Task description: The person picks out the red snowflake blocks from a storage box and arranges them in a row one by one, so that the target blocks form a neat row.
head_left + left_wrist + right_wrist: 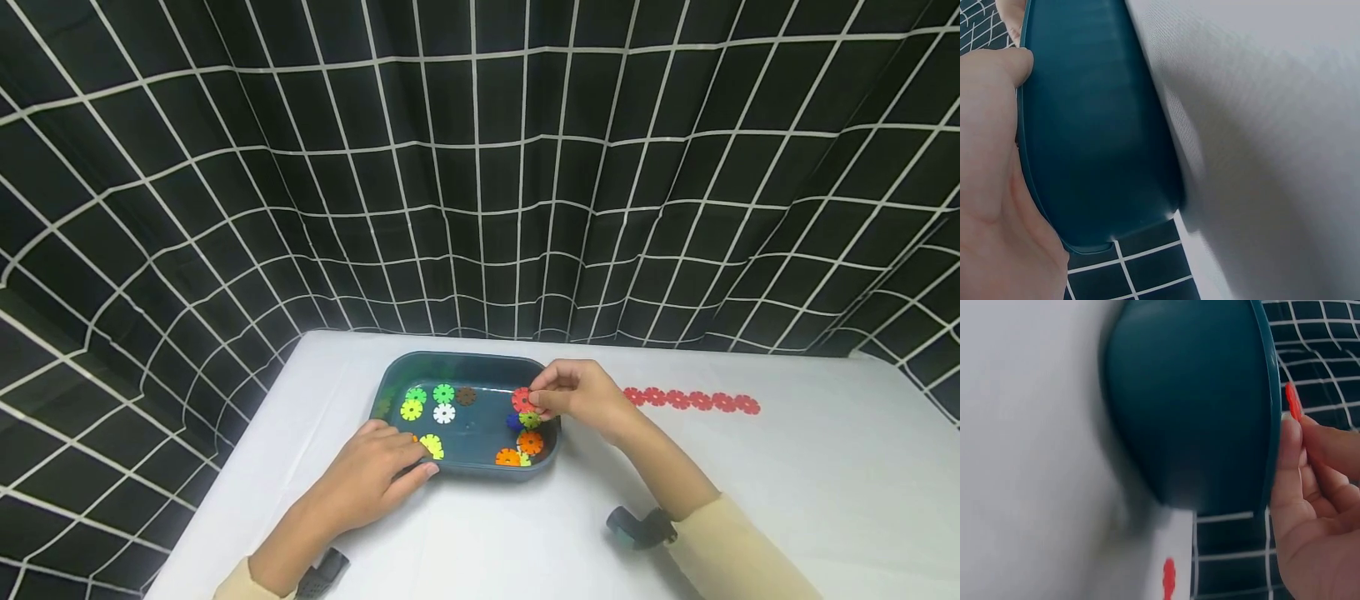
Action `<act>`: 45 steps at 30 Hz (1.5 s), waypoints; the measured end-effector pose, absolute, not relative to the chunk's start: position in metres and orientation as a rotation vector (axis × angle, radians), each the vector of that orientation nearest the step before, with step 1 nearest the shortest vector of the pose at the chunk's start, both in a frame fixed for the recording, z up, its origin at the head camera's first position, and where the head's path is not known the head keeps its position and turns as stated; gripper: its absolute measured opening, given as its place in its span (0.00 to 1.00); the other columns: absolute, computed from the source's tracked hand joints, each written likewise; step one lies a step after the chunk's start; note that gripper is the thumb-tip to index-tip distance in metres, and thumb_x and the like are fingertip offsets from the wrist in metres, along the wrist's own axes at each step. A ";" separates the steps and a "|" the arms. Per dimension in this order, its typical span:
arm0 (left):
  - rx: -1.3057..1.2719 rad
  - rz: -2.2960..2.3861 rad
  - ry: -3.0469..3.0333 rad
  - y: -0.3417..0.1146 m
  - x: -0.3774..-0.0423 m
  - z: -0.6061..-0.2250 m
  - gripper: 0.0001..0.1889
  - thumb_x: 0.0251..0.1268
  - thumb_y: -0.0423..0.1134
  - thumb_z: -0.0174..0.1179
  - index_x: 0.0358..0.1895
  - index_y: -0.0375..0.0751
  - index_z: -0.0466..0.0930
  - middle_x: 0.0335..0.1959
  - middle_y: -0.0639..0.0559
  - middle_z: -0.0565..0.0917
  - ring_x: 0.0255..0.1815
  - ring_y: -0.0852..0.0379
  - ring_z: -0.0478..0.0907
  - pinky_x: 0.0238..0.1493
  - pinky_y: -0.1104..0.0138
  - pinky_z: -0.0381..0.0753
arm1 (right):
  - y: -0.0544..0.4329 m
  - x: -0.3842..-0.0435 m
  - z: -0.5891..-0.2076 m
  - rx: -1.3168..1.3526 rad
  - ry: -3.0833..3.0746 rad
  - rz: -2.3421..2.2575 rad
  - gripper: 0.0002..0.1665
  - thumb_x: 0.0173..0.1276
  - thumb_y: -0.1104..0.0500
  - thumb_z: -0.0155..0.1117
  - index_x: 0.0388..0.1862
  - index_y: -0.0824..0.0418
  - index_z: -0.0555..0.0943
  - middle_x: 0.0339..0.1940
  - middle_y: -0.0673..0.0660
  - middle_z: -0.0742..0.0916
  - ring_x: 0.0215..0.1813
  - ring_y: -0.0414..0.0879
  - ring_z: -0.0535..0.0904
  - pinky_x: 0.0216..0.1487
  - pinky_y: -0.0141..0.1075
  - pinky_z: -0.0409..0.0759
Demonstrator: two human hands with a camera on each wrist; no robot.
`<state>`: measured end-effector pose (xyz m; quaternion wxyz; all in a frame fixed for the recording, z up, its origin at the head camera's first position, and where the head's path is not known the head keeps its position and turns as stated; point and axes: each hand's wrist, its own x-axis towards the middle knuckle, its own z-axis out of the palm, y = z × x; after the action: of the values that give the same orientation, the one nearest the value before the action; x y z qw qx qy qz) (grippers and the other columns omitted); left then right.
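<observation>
My right hand (573,392) pinches a red notched plastic disc (522,400) between thumb and fingertips, over the right end of a dark teal tub (468,472). In the right wrist view the red disc (1293,401) stands edge-on just beyond the tub's rim. My left hand (372,469) holds the tub's front left corner, its fingers over the rim and its thumb along the front edge; the fingertips are hidden. Beside those fingers lies a yellow disc (432,446). Orange discs (530,442), a blue disc (513,422) and an olive disc (530,419) lie under the right hand.
Green discs (443,393), a white disc (444,413) and a brown disc (466,396) are in the tub's left half. A row of joined red discs (700,401) lies on the white tabletop (825,483) to the right. Dark gridded cloth (495,183) hangs behind.
</observation>
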<state>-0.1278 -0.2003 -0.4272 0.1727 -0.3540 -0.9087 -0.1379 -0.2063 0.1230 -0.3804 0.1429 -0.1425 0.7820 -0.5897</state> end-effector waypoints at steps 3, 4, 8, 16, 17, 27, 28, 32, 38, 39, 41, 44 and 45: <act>-0.998 -0.393 -2.589 -0.201 -0.127 -0.428 0.10 0.74 0.52 0.57 0.35 0.57 0.82 0.29 0.69 0.76 0.34 0.66 0.75 0.52 0.61 0.70 | 0.133 -0.207 -0.383 -0.387 2.270 -1.711 0.06 0.65 0.70 0.69 0.40 0.70 0.83 0.34 0.61 0.87 0.34 0.56 0.85 0.42 0.41 0.85; -0.993 -0.395 -2.593 -0.201 -0.127 -0.428 0.10 0.74 0.52 0.57 0.35 0.57 0.82 0.29 0.69 0.76 0.34 0.66 0.75 0.52 0.61 0.70 | 0.137 -0.208 -0.384 -0.378 2.274 -1.716 0.06 0.65 0.70 0.68 0.40 0.71 0.82 0.35 0.62 0.87 0.34 0.56 0.85 0.42 0.41 0.85; -0.983 -0.396 -2.606 -0.202 -0.127 -0.428 0.09 0.74 0.52 0.57 0.35 0.58 0.82 0.29 0.70 0.76 0.34 0.67 0.75 0.52 0.61 0.70 | 0.148 -0.208 -0.387 -0.328 2.302 -1.700 0.08 0.65 0.68 0.69 0.41 0.71 0.83 0.36 0.61 0.88 0.34 0.55 0.86 0.42 0.39 0.85; -0.996 -0.411 -2.592 -0.201 -0.127 -0.427 0.10 0.74 0.52 0.57 0.35 0.57 0.82 0.29 0.69 0.77 0.34 0.67 0.75 0.52 0.61 0.70 | 0.166 -0.207 -0.391 -0.268 2.327 -1.675 0.10 0.66 0.66 0.69 0.44 0.72 0.82 0.37 0.62 0.88 0.37 0.56 0.86 0.43 0.40 0.85; -1.001 -0.411 -2.588 -0.200 -0.127 -0.427 0.10 0.74 0.52 0.57 0.35 0.57 0.82 0.29 0.69 0.77 0.34 0.67 0.75 0.51 0.61 0.70 | 0.170 -0.207 -0.391 -0.255 2.337 -1.665 0.11 0.67 0.66 0.69 0.44 0.72 0.82 0.37 0.61 0.88 0.37 0.56 0.86 0.43 0.39 0.85; -0.999 -0.412 -2.590 -0.199 -0.128 -0.427 0.10 0.74 0.52 0.57 0.35 0.57 0.82 0.29 0.69 0.77 0.34 0.66 0.76 0.52 0.61 0.70 | 0.221 -0.208 -0.396 -0.128 2.433 -1.586 0.15 0.68 0.64 0.68 0.49 0.73 0.81 0.39 0.61 0.89 0.39 0.55 0.87 0.44 0.37 0.84; -0.997 -0.411 -2.591 -0.199 -0.128 -0.427 0.10 0.74 0.52 0.57 0.35 0.57 0.82 0.29 0.69 0.77 0.34 0.66 0.76 0.52 0.61 0.70 | 0.227 -0.208 -0.397 -0.120 2.443 -1.583 0.15 0.68 0.64 0.68 0.49 0.73 0.81 0.39 0.61 0.89 0.39 0.55 0.87 0.44 0.36 0.84; -0.996 -0.411 -2.595 -0.199 -0.128 -0.428 0.10 0.74 0.52 0.57 0.34 0.57 0.82 0.28 0.69 0.76 0.33 0.67 0.75 0.52 0.61 0.70 | 0.251 -0.208 -0.400 -0.075 2.475 -1.569 0.19 0.69 0.63 0.68 0.51 0.76 0.79 0.39 0.61 0.89 0.39 0.53 0.88 0.43 0.35 0.84; -0.996 -0.406 -2.600 -0.200 -0.128 -0.430 0.10 0.74 0.52 0.57 0.34 0.57 0.82 0.29 0.69 0.76 0.34 0.67 0.75 0.52 0.61 0.70 | 0.283 -0.210 -0.403 -0.004 2.547 -1.494 0.22 0.70 0.61 0.67 0.54 0.76 0.77 0.41 0.62 0.88 0.38 0.48 0.87 0.42 0.35 0.84; -0.995 -0.404 -2.600 -0.200 -0.128 -0.430 0.10 0.74 0.52 0.57 0.34 0.57 0.82 0.29 0.69 0.76 0.33 0.67 0.75 0.52 0.61 0.70 | 0.288 -0.211 -0.404 0.009 2.558 -1.484 0.22 0.70 0.61 0.67 0.55 0.77 0.77 0.42 0.62 0.88 0.38 0.47 0.87 0.42 0.35 0.84; -0.994 -0.401 -2.601 -0.200 -0.127 -0.429 0.10 0.74 0.52 0.57 0.34 0.57 0.82 0.28 0.69 0.76 0.33 0.67 0.75 0.52 0.61 0.70 | 0.300 -0.211 -0.405 0.033 2.576 -1.470 0.24 0.71 0.60 0.67 0.56 0.78 0.76 0.43 0.62 0.88 0.38 0.46 0.87 0.41 0.35 0.84; -0.994 -0.398 -2.602 -0.200 -0.127 -0.429 0.10 0.74 0.52 0.57 0.35 0.57 0.82 0.29 0.69 0.76 0.33 0.66 0.75 0.52 0.61 0.70 | 0.319 -0.211 -0.406 0.087 2.619 -1.430 0.27 0.73 0.56 0.65 0.59 0.77 0.74 0.44 0.62 0.88 0.38 0.43 0.87 0.41 0.33 0.84; -0.992 -0.396 -2.603 -0.200 -0.127 -0.429 0.10 0.74 0.52 0.57 0.35 0.57 0.83 0.29 0.69 0.76 0.33 0.66 0.75 0.52 0.61 0.70 | 0.325 -0.211 -0.407 0.101 2.631 -1.424 0.28 0.73 0.55 0.65 0.59 0.77 0.74 0.44 0.62 0.88 0.38 0.43 0.87 0.41 0.32 0.84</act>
<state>-0.1274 -0.2003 -0.4289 0.1632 -0.3480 -0.9127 -0.1389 -0.2111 0.3248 -0.4066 0.0742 0.0338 0.8765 -0.4744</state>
